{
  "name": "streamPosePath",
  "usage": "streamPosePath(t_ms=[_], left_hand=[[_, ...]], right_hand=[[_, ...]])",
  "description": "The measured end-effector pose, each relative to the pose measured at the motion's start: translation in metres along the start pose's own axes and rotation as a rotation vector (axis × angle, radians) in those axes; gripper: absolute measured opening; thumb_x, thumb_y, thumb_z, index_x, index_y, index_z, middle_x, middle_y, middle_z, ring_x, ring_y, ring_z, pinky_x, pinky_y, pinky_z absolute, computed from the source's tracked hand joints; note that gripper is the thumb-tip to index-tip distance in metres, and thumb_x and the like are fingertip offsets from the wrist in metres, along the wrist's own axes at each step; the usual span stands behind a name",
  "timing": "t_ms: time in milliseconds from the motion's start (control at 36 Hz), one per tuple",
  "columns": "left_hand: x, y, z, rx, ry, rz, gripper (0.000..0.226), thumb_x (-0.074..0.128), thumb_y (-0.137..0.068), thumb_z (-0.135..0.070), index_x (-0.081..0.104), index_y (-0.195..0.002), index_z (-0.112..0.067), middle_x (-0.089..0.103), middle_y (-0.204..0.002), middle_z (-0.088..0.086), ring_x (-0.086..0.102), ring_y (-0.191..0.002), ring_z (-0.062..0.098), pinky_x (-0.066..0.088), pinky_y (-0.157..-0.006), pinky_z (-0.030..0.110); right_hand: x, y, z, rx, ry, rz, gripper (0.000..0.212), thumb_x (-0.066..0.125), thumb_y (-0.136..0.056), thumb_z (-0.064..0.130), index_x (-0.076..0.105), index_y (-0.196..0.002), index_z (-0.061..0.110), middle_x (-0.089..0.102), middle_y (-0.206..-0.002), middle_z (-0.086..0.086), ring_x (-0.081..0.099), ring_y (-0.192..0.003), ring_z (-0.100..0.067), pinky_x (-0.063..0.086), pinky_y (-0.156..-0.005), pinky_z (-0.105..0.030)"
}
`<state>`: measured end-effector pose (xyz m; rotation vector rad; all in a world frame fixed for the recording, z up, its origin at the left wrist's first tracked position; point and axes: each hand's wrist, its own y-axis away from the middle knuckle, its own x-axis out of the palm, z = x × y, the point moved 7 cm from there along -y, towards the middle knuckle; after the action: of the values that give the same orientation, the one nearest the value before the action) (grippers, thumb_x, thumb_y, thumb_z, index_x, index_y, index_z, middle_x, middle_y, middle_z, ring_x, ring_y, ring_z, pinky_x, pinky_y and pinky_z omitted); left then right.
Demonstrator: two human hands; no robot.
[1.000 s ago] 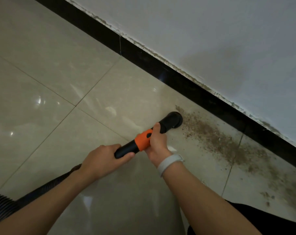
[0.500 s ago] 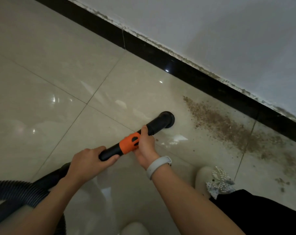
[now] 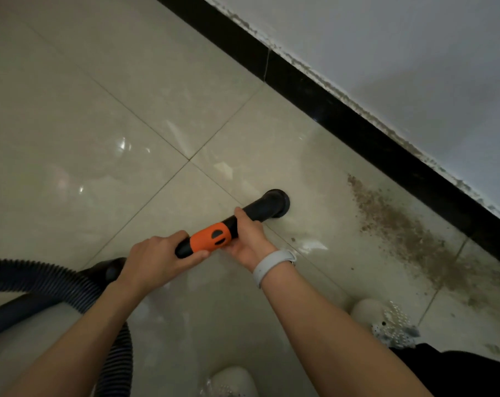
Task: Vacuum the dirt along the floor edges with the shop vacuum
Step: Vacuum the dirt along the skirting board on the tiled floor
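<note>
A black vacuum wand with an orange collar points at the floor, its round nozzle on the beige tile. My left hand grips the wand's rear end just behind the orange collar. My right hand grips the black tube in front of the collar and wears a pale wristband. A strip of brown dirt lies along the black baseboard, to the right of the nozzle and apart from it.
The ribbed black hose curls across the floor at lower left. Two pale shoes, one with a beaded bow and one at the bottom, stand near the dirt. A white wall rises above the baseboard.
The nozzle has drawn back from the left end of the dirt strip, leaving a gap of bare tile. The view has tilted down, so the hose and both shoes have come into sight.
</note>
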<state>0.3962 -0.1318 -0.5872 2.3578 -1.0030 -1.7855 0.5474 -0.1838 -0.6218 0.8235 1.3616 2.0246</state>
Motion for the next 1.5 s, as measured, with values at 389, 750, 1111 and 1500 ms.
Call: streamPosePath(t_ms=[389,750,1111,1500], left_hand=[[-0.009,-0.010,-0.007,-0.040,-0.097,-0.067,0.051,0.045,-0.083,-0.069,0.051,-0.111,-0.026,0.058,-0.081,-0.010,0.063,-0.076,0.021,0.047,-0.066,0.032],[-0.046,-0.012,0.073,-0.235,-0.138,-0.135,0.050,0.052,-0.085,-0.063,0.051,-0.116,-0.023,0.059,-0.078,0.002,0.054,-0.068,0.025,0.042,-0.063,0.032],[-0.033,0.033,0.112,-0.379,-0.093,-0.024,0.030,0.058,-0.085,-0.050,0.048,-0.081,-0.022,0.055,-0.063,-0.001,0.054,-0.057,0.020,0.037,-0.054,0.028],[-0.026,0.023,0.075,-0.253,-0.136,-0.124,0.036,0.062,-0.083,-0.052,0.054,-0.090,-0.017,0.054,-0.063,0.000,0.055,-0.058,0.024,0.042,-0.057,0.027]], right_hand=[[0.021,-0.005,0.004,0.060,0.234,0.159,0.047,0.046,-0.100,0.041,0.040,-0.131,0.006,0.059,-0.126,-0.021,0.062,-0.110,-0.034,0.052,-0.086,-0.042],[-0.035,-0.016,0.004,-0.765,1.651,-0.159,0.060,0.037,-0.096,0.038,0.024,-0.151,0.019,0.021,-0.155,-0.012,0.019,-0.142,-0.029,0.020,-0.114,-0.040],[-0.035,-0.029,-0.021,-0.501,1.924,-0.017,0.076,0.042,-0.097,0.043,-0.007,-0.153,0.031,-0.030,-0.156,-0.010,-0.027,-0.143,-0.033,-0.004,-0.115,-0.060],[-0.048,-0.020,-0.023,-0.622,1.995,-0.018,0.072,0.039,-0.098,0.039,-0.006,-0.154,0.029,-0.026,-0.158,-0.008,-0.024,-0.145,-0.031,-0.004,-0.117,-0.054]])
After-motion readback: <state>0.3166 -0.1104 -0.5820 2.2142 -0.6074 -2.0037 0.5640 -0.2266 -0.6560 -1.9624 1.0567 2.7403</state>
